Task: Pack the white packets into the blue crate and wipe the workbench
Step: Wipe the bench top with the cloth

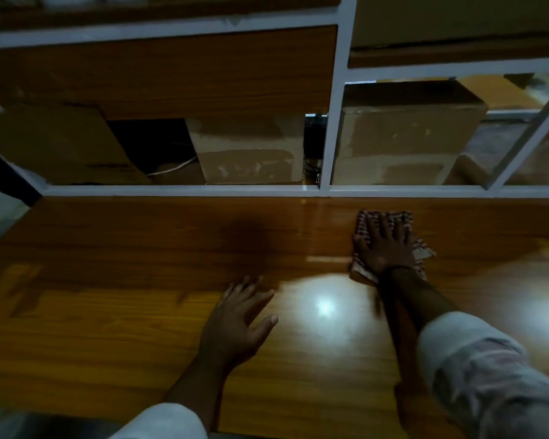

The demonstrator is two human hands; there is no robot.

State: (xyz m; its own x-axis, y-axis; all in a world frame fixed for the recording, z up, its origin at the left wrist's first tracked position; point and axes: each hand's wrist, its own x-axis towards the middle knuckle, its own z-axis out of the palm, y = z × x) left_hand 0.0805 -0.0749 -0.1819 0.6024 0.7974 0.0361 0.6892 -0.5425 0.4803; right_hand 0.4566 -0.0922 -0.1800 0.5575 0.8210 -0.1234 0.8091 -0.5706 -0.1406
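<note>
My right hand (384,243) lies flat, fingers spread, pressing a striped red-and-white cloth (420,248) onto the glossy wooden workbench (108,312) near its far edge. The cloth sticks out around the fingers and beside the wrist. My left hand (238,321) rests palm down on the bench nearer to me, fingers apart, holding nothing. No white packets and no blue crate are in view.
A white metal frame (330,122) rises along the bench's far edge. Behind it stand cardboard boxes (251,153), another box (406,134) to the right, and some cables (175,167). A wooden panel (171,71) spans above. A lamp's reflection (325,307) glares between my hands.
</note>
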